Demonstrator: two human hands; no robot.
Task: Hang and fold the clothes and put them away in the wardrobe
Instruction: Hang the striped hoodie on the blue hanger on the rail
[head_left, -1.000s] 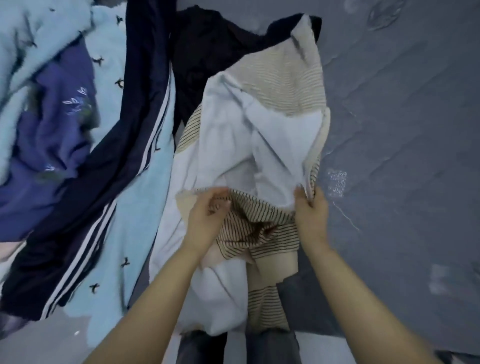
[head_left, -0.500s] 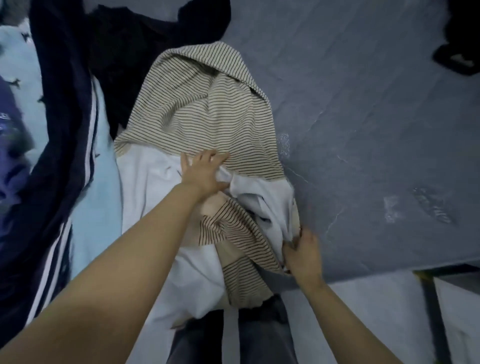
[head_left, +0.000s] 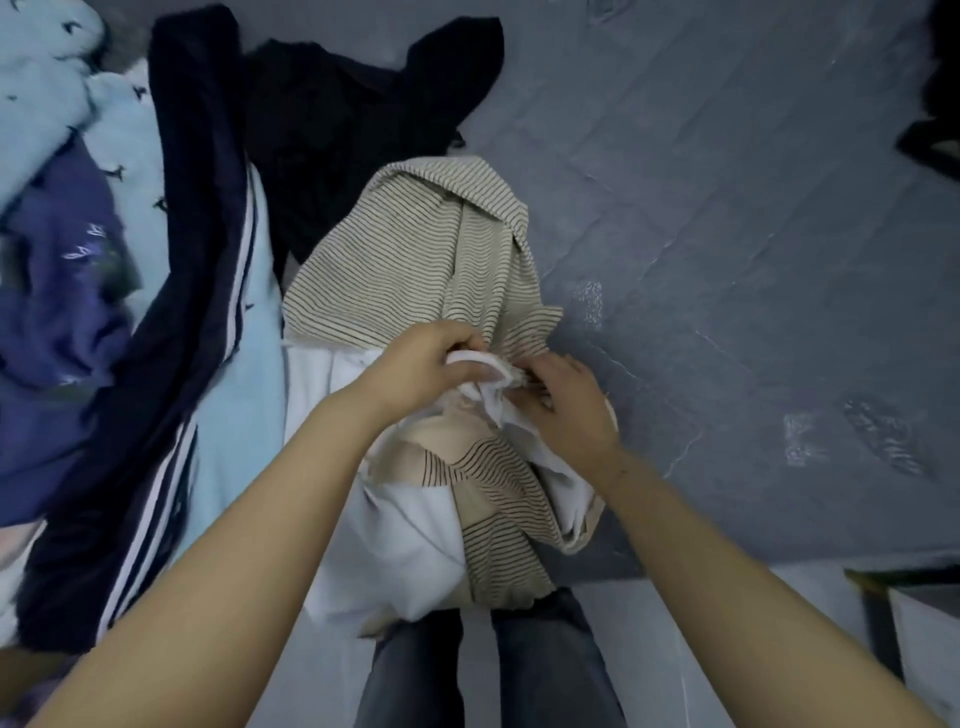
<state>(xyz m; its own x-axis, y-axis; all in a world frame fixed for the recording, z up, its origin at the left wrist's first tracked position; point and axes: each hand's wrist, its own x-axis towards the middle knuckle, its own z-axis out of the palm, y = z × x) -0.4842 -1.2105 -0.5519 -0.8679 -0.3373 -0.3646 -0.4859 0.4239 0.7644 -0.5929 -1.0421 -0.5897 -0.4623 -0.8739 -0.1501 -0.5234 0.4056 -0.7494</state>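
A beige striped and white garment (head_left: 410, 260) lies bunched on the grey bed surface (head_left: 727, 234), its lower part hanging over the near edge. My left hand (head_left: 421, 364) grips a white rounded edge of the garment at its middle. My right hand (head_left: 566, 405) pinches the same white fabric from the right, fingertips close to the left hand. Whether the white edge is a collar or a cuff is unclear.
To the left lies a pile of clothes: a navy piece with white stripes (head_left: 187, 270), light blue fabric (head_left: 244, 374), a purple item (head_left: 57, 291) and a black garment (head_left: 337, 124). A dark object (head_left: 935, 140) sits at the far right. My legs (head_left: 488, 665) stand below.
My right hand moved up from the garment's lower right edge to the middle. Both hands now meet on the white fabric. The striped part has been folded further over.
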